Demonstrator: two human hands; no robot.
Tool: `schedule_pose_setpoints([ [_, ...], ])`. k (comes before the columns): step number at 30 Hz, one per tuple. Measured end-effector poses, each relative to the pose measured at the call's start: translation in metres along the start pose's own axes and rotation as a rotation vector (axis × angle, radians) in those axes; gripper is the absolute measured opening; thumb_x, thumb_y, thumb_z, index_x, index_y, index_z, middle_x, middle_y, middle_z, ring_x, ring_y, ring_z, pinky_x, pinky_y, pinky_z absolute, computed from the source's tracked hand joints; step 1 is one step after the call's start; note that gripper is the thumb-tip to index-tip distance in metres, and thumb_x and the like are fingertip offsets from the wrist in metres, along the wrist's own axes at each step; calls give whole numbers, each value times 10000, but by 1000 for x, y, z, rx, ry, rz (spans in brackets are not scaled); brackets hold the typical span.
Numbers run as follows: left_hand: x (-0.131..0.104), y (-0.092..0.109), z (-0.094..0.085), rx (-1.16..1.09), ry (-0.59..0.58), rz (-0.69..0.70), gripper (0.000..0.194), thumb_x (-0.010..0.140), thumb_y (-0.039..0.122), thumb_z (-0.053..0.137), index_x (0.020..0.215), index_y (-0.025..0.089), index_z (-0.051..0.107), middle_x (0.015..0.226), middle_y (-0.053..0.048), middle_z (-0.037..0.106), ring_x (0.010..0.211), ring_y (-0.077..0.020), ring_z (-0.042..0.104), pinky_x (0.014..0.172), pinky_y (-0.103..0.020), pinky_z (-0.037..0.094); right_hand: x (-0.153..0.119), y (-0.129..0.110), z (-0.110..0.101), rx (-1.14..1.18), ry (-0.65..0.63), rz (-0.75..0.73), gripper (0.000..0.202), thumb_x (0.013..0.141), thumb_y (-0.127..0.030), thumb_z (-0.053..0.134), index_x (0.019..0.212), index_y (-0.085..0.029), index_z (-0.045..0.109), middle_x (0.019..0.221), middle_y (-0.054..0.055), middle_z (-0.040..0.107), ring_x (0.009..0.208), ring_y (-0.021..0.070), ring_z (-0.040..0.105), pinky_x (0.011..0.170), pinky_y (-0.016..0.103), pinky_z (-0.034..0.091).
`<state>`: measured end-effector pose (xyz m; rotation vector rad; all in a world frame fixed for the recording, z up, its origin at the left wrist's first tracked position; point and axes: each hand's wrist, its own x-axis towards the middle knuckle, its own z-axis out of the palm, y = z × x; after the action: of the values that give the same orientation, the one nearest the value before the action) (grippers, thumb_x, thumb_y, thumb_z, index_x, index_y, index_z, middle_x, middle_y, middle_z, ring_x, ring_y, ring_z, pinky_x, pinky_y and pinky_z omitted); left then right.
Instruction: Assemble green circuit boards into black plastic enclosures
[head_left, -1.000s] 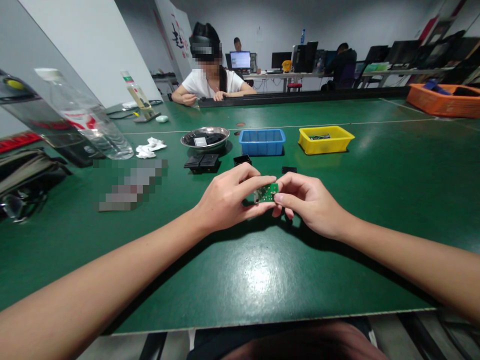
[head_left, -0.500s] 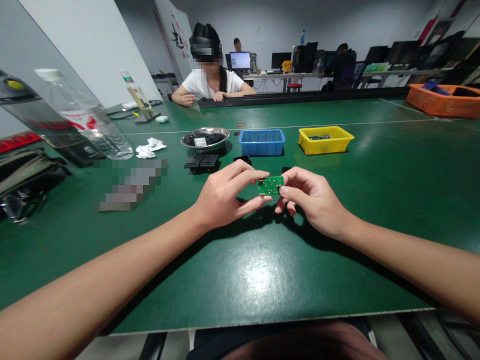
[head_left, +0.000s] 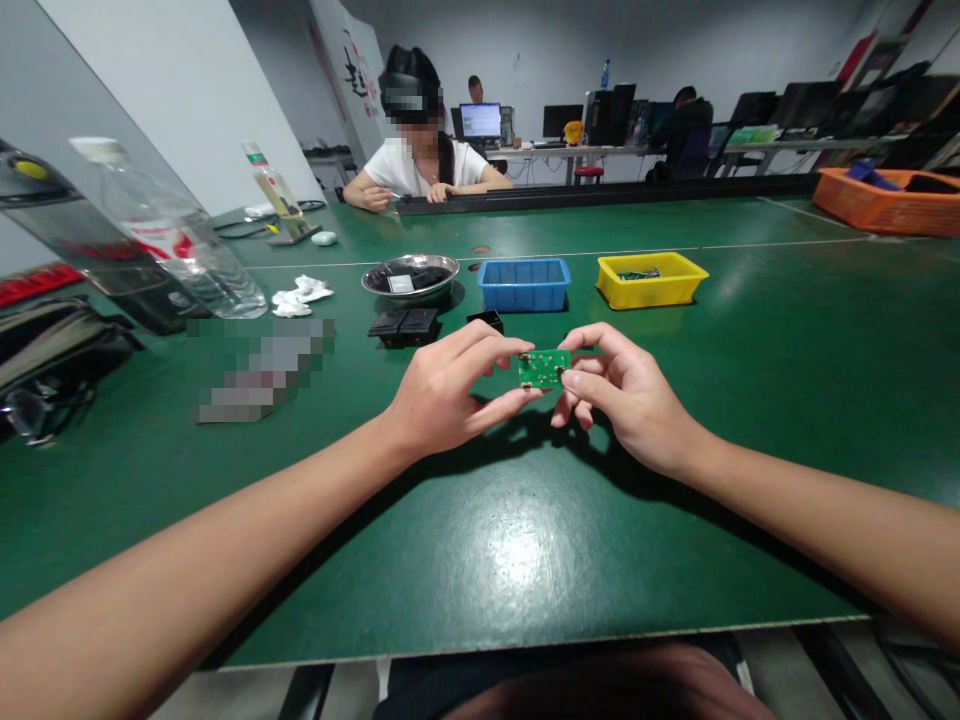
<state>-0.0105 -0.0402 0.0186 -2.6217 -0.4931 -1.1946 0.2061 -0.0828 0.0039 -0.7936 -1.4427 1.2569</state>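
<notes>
A small green circuit board (head_left: 543, 369) is held above the green table, its face with solder points turned toward me. My left hand (head_left: 457, 385) pinches its left edge between thumb and index finger. At the board's right edge, the thumb and index finger of my right hand (head_left: 619, 395) grip it too, with the other fingers curled below. Behind my left hand lie black plastic housings (head_left: 405, 327) and a small black part (head_left: 487, 320), the latter partly covered by my fingers.
Beyond my hands stand a metal bowl (head_left: 410, 278) of black parts, a blue bin (head_left: 524, 285) and a yellow bin (head_left: 651, 279) with small parts inside. Bottles (head_left: 180, 240) and crumpled tissue (head_left: 300, 296) are at the left. An orange basket (head_left: 889, 203) sits far right. Another person (head_left: 431, 160) sits opposite.
The board has shifted very slightly to the right and up and looks a little more level. My right index finger has lifted slightly. Both hands still hold the board.
</notes>
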Motion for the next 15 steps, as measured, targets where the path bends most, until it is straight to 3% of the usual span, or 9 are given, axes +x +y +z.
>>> schedule_pose_setpoints([
  [6, 0, -1, 0, 11, 16, -8, 282, 928, 332, 707, 1112, 126, 649, 815, -25, 645, 715, -125, 604, 633, -225, 504, 1, 3, -2, -32, -31, -20, 435, 844, -377, 787, 1163, -261, 513, 842, -14, 696, 597, 148, 713, 435, 220, 471],
  [15, -1, -2, 0, 22, 12, -22, 256, 943, 332, 690, 1104, 136, 650, 798, -15, 643, 688, -116, 590, 625, -226, 489, 7, 8, -14, -240, -72, -167, 408, 865, -341, 776, 1210, -210, 601, 842, -5, 725, 601, 129, 697, 571, 267, 577],
])
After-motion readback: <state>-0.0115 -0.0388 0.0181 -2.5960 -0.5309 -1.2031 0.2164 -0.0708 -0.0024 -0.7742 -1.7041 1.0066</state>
